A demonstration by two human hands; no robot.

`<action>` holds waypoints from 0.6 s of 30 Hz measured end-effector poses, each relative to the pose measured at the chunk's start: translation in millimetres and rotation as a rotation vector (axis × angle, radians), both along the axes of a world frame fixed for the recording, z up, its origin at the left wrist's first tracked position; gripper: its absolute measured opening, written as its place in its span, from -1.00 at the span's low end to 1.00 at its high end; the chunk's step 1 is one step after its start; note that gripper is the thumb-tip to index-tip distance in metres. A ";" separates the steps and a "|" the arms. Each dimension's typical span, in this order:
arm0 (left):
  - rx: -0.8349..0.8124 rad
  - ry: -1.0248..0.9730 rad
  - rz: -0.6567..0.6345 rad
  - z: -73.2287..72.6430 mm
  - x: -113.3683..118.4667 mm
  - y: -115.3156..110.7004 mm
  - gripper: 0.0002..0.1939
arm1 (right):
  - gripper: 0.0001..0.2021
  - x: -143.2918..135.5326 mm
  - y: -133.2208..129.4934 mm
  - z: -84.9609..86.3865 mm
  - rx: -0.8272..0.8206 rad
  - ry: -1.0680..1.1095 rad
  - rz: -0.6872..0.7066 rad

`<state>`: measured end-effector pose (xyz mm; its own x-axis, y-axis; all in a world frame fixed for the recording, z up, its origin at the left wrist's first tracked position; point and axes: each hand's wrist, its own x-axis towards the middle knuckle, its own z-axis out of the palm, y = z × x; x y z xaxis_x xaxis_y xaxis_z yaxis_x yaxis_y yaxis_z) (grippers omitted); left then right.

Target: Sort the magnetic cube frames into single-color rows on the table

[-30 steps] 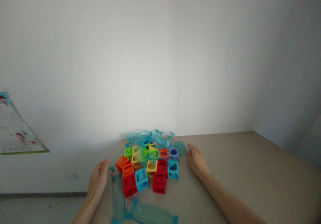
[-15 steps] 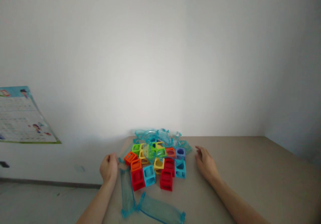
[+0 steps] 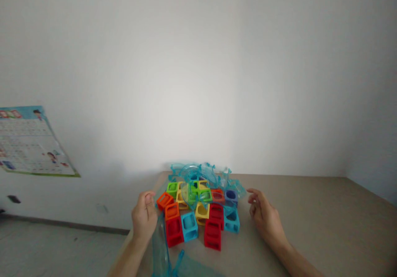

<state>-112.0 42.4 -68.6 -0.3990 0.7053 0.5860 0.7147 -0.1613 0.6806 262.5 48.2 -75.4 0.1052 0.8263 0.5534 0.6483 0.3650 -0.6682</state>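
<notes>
On the table's left edge my left hand (image 3: 144,217) is closed, its fingers curled in, beside the orange block (image 3: 165,201); whether anything is inside the fingers is hidden. A see-through blue track piece (image 3: 160,244) lies just right of its wrist. My right hand (image 3: 263,217) hovers or rests right of the pile, index finger stretched towards the clear blue pieces (image 3: 237,187), the other fingers loosely bent, holding nothing visible. Between the hands sit hollow cube blocks: red (image 3: 213,235), light blue (image 3: 189,226), yellow (image 3: 202,213), green (image 3: 192,192) and purple (image 3: 231,196).
Curved clear blue tracks (image 3: 192,169) are heaped at the back against the white wall (image 3: 198,82). Another clear track (image 3: 198,267) lies at the front. The beige table (image 3: 310,219) extends right. A poster (image 3: 34,140) hangs on the left, above the grey floor (image 3: 62,244).
The view has tilted up and shifted left, so the blocks sit lower and farther right. My right hand's fingers have bent more. The blocks keep their arrangement.
</notes>
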 end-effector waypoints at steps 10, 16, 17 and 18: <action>-0.012 0.385 -0.085 14.1 4.1 30.7 -0.79 | -0.74 -2.3 9.3 -5.1 0.121 -0.086 0.011; -0.042 0.332 -0.184 5.2 -0.5 38.5 -0.79 | -0.84 -8.6 -4.1 7.6 0.213 -0.173 0.131; -0.047 0.326 -0.191 5.8 -0.9 36.0 -0.79 | -0.84 -10.6 -10.9 12.3 0.240 -0.202 0.168; -0.052 0.322 -0.202 7.5 -0.4 32.3 -0.79 | -0.83 -13.9 -18.8 17.2 0.269 -0.237 0.208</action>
<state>-112.4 74.8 -61.0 -0.0506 0.7827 0.6204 0.8506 -0.2918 0.4375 248.6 29.4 -58.2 -0.2048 0.6388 0.7416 0.6670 0.6456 -0.3720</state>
